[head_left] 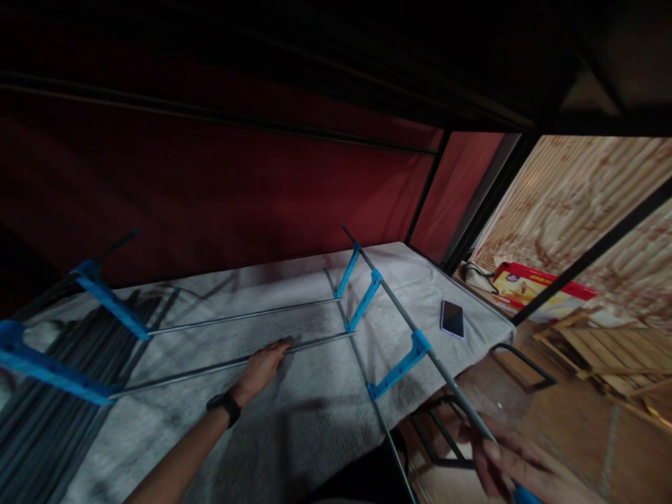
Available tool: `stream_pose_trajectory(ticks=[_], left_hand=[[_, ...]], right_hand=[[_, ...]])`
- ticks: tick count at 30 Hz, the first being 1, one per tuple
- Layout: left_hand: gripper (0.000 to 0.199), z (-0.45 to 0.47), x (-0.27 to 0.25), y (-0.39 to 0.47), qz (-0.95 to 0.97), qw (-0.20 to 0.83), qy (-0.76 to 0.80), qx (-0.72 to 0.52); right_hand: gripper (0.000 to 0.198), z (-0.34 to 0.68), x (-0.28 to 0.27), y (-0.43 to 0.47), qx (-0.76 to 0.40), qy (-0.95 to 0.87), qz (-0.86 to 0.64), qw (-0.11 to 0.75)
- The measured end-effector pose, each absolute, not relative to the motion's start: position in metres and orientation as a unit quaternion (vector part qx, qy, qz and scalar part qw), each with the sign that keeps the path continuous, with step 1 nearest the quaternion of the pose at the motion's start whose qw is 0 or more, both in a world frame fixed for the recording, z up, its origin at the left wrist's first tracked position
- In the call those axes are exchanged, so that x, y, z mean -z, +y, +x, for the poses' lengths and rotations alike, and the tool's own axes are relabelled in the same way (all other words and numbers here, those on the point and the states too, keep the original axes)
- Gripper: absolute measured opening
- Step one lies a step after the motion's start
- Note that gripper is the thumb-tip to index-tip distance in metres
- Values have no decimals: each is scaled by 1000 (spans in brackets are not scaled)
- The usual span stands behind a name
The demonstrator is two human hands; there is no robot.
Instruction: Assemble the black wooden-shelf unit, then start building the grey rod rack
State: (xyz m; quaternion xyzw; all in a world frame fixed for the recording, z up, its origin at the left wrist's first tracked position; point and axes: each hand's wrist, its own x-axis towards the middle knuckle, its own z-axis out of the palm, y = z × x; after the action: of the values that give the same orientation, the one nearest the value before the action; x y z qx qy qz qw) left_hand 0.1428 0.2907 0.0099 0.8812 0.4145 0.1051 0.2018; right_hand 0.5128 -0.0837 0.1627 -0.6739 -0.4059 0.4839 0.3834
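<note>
A partly joined frame of grey metal tubes and blue plastic connectors lies across a bed with a light, fuzzy cover. My left hand [262, 367], with a dark watch on the wrist, is closed over the nearer crosswise tube [204, 369]. At the lower right, my right hand [517, 458] grips the end of a long slanting tube [456, 392]; part of a blue piece shows below that hand. Along this tube sit several blue connectors [399, 367], linking it to a lower parallel tube [362, 360]. More blue connectors [57, 371] stand at the left ends of the crosswise tubes.
A pile of loose dark tubes [68, 392] lies at the left of the bed cover [315, 420]. A phone [452, 319] rests near the right edge. Beyond stand black bed posts [486, 199], a red and yellow box [540, 287] and a wooden slatted piece [609, 350] on the floor.
</note>
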Motion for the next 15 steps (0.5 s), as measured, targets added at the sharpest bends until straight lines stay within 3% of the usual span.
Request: stream_pose_trajectory(ticks=[4,9,15], left_hand=[[50,143,-11,290,879,210,415,-104],[49,142,-10,290,873,225,417,-117],[52,142,-2,293,880,210,412,-111]], right_hand=[[69,512,-177,-57,-479,-415,-673,381],[43,521,-178,-6,-240,-492,-724,420],[60,521,-144,64,-301,-487,-648,502]])
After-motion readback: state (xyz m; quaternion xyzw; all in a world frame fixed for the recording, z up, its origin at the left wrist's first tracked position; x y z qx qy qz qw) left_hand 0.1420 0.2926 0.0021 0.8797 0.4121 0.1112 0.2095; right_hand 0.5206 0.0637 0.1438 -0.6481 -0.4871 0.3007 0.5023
